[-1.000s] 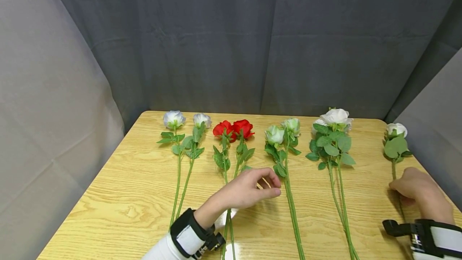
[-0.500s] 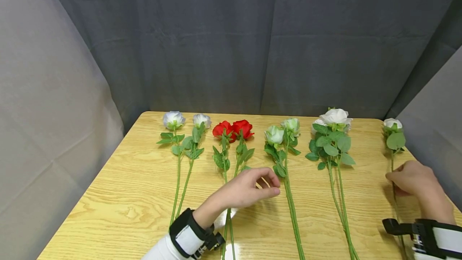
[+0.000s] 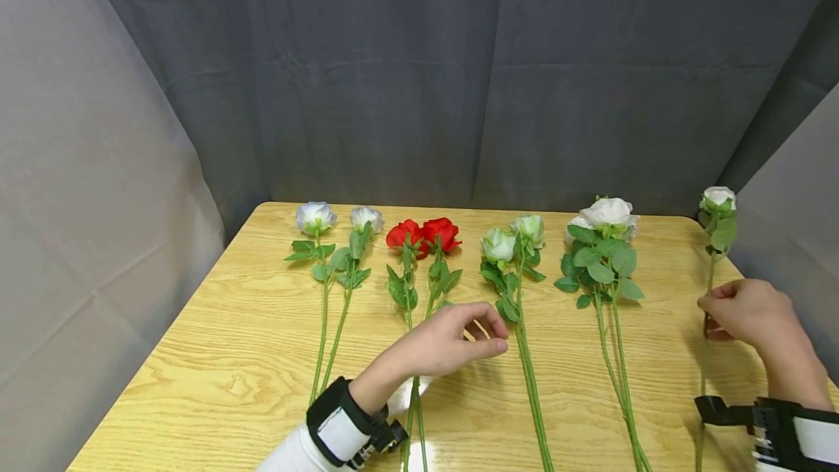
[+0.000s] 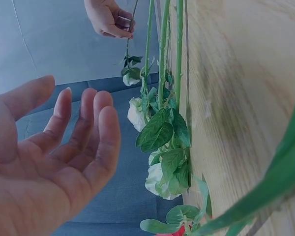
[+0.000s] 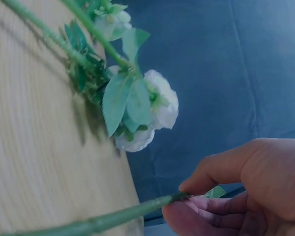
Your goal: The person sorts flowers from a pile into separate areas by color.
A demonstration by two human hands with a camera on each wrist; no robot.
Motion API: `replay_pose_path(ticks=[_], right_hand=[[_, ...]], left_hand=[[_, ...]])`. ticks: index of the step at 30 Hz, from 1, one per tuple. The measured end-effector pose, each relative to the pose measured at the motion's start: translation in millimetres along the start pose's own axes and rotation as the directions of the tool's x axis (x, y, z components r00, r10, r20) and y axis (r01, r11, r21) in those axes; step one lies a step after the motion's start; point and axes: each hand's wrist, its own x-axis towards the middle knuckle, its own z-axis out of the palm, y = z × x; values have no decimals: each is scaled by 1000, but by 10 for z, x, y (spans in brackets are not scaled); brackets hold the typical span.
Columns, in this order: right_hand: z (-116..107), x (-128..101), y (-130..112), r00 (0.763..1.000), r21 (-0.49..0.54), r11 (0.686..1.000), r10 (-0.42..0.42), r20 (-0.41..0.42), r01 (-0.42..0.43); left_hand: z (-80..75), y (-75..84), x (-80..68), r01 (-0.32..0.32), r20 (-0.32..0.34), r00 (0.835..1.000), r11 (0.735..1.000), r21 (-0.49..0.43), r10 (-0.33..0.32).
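Observation:
My right hand [image 3: 750,312] pinches the stem of a single white rose [image 3: 718,199] near the table's right edge. The bloom points away from me, and its stem is raised off the wood beside the hand. In the right wrist view, thumb and fingertips close on the green stem [image 5: 103,222]. My left hand [image 3: 452,341] hovers over the table with fingers loosely curved and nothing in them, between the red roses [image 3: 442,234] and the pale green roses [image 3: 499,245]. The left wrist view shows its bare palm [image 4: 44,182].
White roses [image 3: 609,213] lie left of my right hand, stems toward me. Two pale lilac roses [image 3: 317,217] lie at the left. All rest on the wooden table [image 3: 216,355]. Grey curtains [image 3: 393,79] enclose the back and both sides.
My right hand has lifted the white rose, moving slightly away from me and left; its bloom now stands higher against the back curtain. The left hand has stayed nearly still.

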Motion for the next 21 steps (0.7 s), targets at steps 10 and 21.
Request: replay_pose_path(ticks=[10,21], right_hand=[[-11,-105,-197,997,97,994,-38,-67,45],[19,-278,-480,987,99,985,-128,-99,138]], left_hand=[[-11,-16,-1,-8,4,1000,1000,-4,8],[-16,-24,6,-19,-2,1000,1000,12,19]])
